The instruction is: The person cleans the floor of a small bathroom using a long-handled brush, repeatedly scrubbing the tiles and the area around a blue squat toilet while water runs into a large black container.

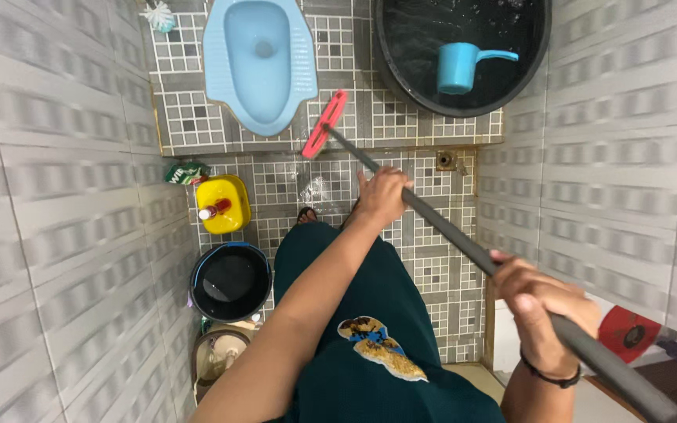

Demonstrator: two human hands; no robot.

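Note:
I look down into a small tiled bathroom. My left hand [381, 196] grips the dark grey handle [448, 235] of a floor brush about halfway down. My right hand [538, 301], a black band on its wrist, holds the same handle higher up, near the lower right. The handle slants up and left to a pink brush head [324, 124], which rests on the raised mosaic step right beside the blue squat toilet [258, 63]. My dark green clothing fills the bottom centre.
A large black water tub [401, 74] with a blue dipper [460, 66] floating in it stands at the top right. On the left floor sit a yellow container [225, 205], a green packet [187, 173] and a black bucket [230, 280]. A floor drain [447, 160] lies near the step.

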